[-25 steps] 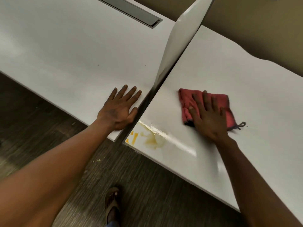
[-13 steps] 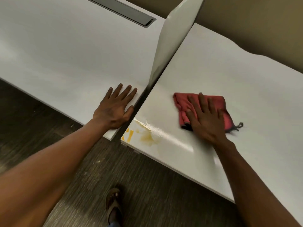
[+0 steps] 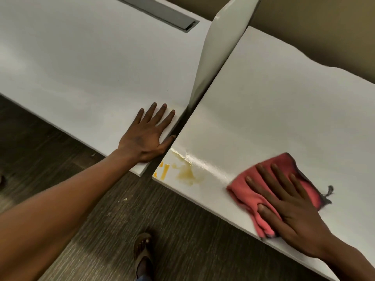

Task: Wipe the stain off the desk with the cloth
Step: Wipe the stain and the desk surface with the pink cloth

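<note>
Head view: cloth lying right of the stain

Lower right of the frame, the right hand (image 3: 292,211) is pressing flat, fingers spread, on the pink cloth (image 3: 263,179) at the desk (image 3: 284,98) edge. The yellow stain (image 3: 185,173) is sitting near the corner (uncovered). The left hand (image 3: 149,136) is resting open on the neighbouring desk (image 3: 81,67).

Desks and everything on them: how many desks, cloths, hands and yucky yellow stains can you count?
Desks: 2, the left desk and the right desk
Cloths: 1, the pink cloth
Hands: 2, the left hand flat on the left desk and the right hand flat on the cloth
Stains: 1, the yellow stain on the right desk
Total: 6
</note>
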{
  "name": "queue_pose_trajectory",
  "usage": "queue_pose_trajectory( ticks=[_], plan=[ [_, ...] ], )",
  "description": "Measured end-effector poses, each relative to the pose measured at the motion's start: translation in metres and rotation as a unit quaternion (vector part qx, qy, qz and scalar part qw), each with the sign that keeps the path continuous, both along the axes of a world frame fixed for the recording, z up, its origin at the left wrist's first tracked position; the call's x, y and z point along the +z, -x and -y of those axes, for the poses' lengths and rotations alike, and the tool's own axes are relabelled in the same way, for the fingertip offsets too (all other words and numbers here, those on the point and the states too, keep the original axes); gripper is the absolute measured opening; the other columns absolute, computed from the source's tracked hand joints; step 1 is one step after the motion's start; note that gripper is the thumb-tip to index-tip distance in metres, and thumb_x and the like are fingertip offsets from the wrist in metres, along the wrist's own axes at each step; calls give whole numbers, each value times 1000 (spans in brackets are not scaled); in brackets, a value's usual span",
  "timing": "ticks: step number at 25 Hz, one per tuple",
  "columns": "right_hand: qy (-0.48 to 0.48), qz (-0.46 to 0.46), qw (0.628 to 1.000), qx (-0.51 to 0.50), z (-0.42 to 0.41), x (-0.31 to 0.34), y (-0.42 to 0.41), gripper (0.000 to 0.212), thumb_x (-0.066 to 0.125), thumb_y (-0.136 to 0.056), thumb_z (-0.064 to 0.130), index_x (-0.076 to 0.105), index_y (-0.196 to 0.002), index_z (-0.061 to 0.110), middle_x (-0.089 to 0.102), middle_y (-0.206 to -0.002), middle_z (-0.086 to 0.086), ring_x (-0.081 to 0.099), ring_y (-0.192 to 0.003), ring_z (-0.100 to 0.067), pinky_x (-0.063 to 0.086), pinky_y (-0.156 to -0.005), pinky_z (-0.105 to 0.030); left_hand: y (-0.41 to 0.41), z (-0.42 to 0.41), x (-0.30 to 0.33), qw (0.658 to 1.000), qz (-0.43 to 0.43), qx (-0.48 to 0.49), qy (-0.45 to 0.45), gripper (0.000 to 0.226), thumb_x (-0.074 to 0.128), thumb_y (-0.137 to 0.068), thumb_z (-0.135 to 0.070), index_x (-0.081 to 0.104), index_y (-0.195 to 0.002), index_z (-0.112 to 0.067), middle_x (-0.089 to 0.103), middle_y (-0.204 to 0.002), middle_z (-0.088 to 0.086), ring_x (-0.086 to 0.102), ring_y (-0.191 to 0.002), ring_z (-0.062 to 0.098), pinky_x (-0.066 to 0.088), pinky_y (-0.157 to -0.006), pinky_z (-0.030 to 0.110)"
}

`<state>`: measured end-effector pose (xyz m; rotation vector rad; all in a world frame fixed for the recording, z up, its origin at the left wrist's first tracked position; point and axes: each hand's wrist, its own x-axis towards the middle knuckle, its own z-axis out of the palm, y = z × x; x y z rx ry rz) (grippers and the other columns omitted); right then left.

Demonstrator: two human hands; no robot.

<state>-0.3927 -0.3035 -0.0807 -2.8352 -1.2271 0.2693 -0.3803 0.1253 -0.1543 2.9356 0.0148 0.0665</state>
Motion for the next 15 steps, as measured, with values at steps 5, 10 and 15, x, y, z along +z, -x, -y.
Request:
queue_pose_trajectory(
  ticks=[5, 10, 15],
  plan=[
    [-22, -5, 998, 64, -128, -2, -59, 57, 10, -103, 66, 2, -159, 56, -2, -173, 16, -7, -161, -17, 6, -127, -55, -1, 0, -1, 1000, -9, 13, -2, 79, 13, -94, -68, -2, -162, -31, -6, -171, 5, -9, -157, 22, 2, -127, 47],
    [-25, -17, 998, 56, -222, 1, -98, 57, 14, -102, 65, 9, -158, 55, 1, -172, 19, -6, -160, -14, 1, -128, -55, 0, -9, 4, 999, -26, 9, 43, 82, 37, -96, -53, -7, -161, -30, -8, -171, 6, -12, -157, 21, -1, -128, 41],
    [-34, -27, 998, 47, -83, 3, -39, 57, 19, -106, 56, 10, -162, 48, 0, -173, 17, -4, -161, -15, 9, -127, -56, 3, -5, 2, 1000, -18, 17, -1, 74, 11, -98, -61, -6, -162, -29, -11, -171, 6, -16, -156, 23, -4, -127, 47]
  ],
)
